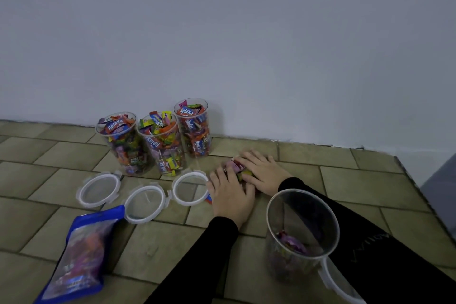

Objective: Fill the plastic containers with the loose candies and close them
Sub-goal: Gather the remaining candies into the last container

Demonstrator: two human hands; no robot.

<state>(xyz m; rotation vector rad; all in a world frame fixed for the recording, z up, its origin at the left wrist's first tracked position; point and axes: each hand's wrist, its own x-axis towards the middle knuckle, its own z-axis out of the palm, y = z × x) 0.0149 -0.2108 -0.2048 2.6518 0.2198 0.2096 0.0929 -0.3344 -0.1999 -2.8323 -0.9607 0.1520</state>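
Three clear tubs point(158, 142) stand full and lidless by the wall, a fourth tub point(299, 234) nearly empty, loose candies point(234, 166) between.

open floor point(345, 175) right of hands; lids point(144, 203) and full jars point(162, 145) crowd left.

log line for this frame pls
left hand + right hand: gathering loose wrapped candies | three clear plastic jars: full, unlidded | fourth clear jar: nearly empty
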